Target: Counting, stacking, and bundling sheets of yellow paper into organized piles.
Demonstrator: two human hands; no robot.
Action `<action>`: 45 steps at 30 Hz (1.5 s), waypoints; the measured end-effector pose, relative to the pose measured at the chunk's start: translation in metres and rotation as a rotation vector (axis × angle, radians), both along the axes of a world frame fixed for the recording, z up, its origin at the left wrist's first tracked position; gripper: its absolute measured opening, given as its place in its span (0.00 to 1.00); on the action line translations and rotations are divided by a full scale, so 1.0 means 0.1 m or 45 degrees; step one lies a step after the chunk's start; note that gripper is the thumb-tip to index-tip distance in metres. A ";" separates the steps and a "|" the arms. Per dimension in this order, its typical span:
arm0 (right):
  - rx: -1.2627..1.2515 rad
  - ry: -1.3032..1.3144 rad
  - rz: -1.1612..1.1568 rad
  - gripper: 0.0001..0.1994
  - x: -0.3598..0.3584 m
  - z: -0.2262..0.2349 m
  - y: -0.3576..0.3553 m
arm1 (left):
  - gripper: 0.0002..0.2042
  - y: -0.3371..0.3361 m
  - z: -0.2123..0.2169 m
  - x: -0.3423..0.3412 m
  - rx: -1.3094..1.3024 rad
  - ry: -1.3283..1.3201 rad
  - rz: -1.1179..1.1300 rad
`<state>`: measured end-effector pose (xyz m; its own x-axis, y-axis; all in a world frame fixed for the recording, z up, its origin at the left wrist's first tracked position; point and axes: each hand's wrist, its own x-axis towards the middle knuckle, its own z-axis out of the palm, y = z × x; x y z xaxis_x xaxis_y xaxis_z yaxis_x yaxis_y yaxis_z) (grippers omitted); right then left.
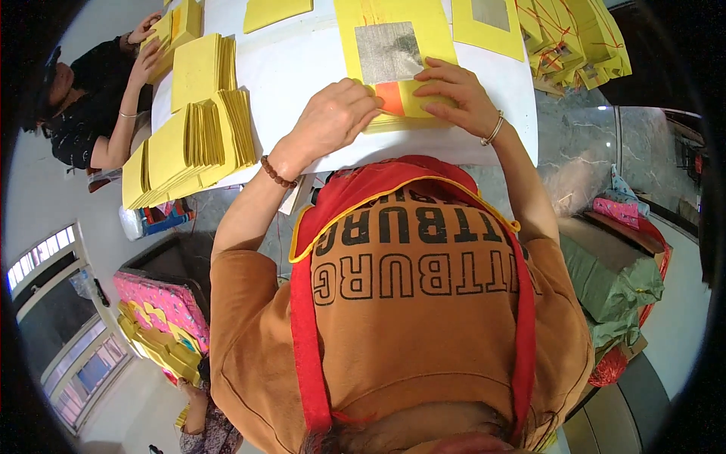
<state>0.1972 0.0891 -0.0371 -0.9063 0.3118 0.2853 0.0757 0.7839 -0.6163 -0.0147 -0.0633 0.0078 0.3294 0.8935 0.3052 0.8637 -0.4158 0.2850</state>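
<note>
A yellow paper sheet [437, 45] lies before me at the table's near edge, on top of a stack of yellow paper. It bears a silver foil square [387, 51], with an orange patch [389, 98] on the part nearest me. My left hand [336, 113] is closed at the sheet's near left corner, its fingertips pinching the paper beside the orange patch. On the right side, my right hand [457, 98] rests over the paper with its fingers spread, their tips next to the foil. The undersides of both hands' fingers are partly hidden.
The white table [291, 72] carries several stacks of folded yellow paper [185, 144] at left. Another foil-marked sheet [491, 26] lies at far right, near yellow bundles with red strings [578, 45]. At far left a person [98, 113] handles yellow paper; another person [200, 408] is at lower left.
</note>
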 end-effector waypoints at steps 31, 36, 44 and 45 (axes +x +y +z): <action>-0.960 0.146 -0.239 0.13 0.01 -0.02 0.04 | 0.12 0.17 -0.15 -0.16 -0.632 -1.081 0.435; -0.998 0.148 -0.279 0.14 0.00 -0.03 0.05 | 0.11 0.14 -0.01 -0.16 -0.300 -0.597 0.087; -0.986 0.136 -0.253 0.15 -0.01 -0.01 0.06 | 0.21 0.09 0.03 -0.10 -0.187 -0.006 -0.050; -0.984 0.135 -0.252 0.15 -0.01 -0.01 0.06 | 0.21 0.09 0.05 -0.10 -0.207 -0.026 -0.061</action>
